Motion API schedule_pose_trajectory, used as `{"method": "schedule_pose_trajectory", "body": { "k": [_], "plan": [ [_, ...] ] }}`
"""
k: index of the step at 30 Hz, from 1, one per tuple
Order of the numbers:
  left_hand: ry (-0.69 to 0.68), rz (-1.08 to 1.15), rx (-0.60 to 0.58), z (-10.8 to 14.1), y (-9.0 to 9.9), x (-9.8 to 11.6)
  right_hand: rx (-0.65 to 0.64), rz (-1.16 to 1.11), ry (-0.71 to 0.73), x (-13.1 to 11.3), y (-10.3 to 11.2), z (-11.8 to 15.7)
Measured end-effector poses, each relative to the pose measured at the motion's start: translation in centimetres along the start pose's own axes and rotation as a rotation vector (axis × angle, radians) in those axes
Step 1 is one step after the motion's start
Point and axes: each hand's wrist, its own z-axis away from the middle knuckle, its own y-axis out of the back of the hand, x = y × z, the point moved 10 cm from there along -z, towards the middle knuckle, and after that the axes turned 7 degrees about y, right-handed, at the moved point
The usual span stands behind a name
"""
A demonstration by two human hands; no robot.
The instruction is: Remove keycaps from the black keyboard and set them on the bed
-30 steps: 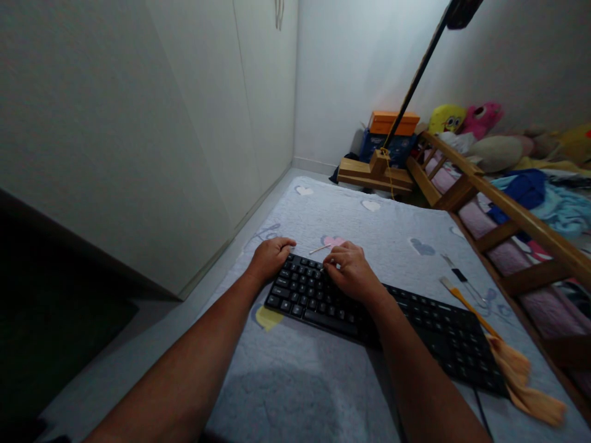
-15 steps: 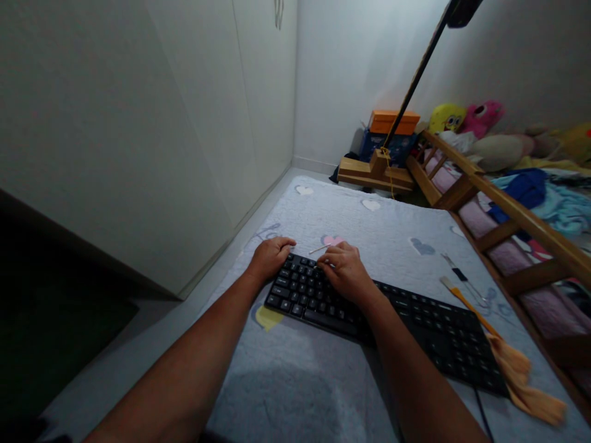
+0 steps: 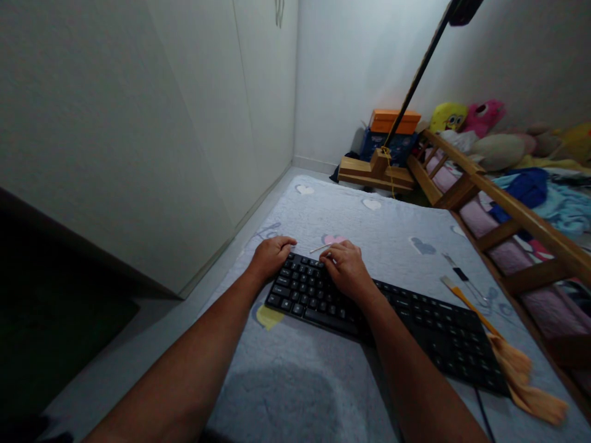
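A black keyboard [image 3: 443, 332] lies slanted on the pale blue cloth with hearts [image 3: 295, 369]. My left hand [image 3: 273, 253] grips its far left corner, thumb and fingers closed. Over the top rows of keys, left of the middle, my right hand [image 3: 344, 266] is closed in a pinch on a thin white cotton swab [image 3: 319, 248]. One end of the swab sticks out to the left past the fingers; the end toward the keys is hidden.
Right of the keyboard lie a flat brush [image 3: 466, 299], a black-handled metal tool [image 3: 460, 274] and an orange cloth [image 3: 526, 381]. A wooden bed rail [image 3: 521, 212] runs along the right, a white cabinet [image 3: 184, 123] on the left. A wooden stand [image 3: 376, 169] is beyond.
My right hand has shifted very slightly to the right with the swab. My left hand and the keyboard look the same.
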Motion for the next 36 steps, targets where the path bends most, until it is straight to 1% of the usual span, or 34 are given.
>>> {"method": "schedule_pose_trajectory", "body": {
  "k": [9, 14, 20, 23, 29, 32, 36],
  "plan": [
    [0.000, 0.000, 0.000, 0.1, 0.1, 0.1, 0.044, -0.011, -0.011, 0.3, 0.2, 0.0],
    [0.004, -0.002, -0.003, 0.0, 0.1, 0.1, 0.045, -0.020, 0.040, -0.4, 0.3, 0.1],
    [0.002, -0.001, -0.003, 0.1, 0.2, 0.2, 0.008, -0.016, 0.092, -1.0, 0.2, 0.1],
    [-0.003, -0.002, -0.005, 0.1, 0.1, 0.1, 0.005, -0.023, 0.087, -0.8, 0.1, 0.1],
    [-0.002, -0.003, -0.002, 0.1, 0.1, 0.1, 0.039, -0.017, 0.054, -0.3, 0.2, 0.1],
    [0.000, -0.006, -0.003, 0.1, 0.0, 0.1, 0.046, -0.002, 0.044, -0.4, 0.4, 0.1],
    [0.001, -0.008, -0.003, 0.0, 0.0, 0.0, 0.025, -0.017, 0.067, -0.9, 0.2, 0.0]
  ]
}}
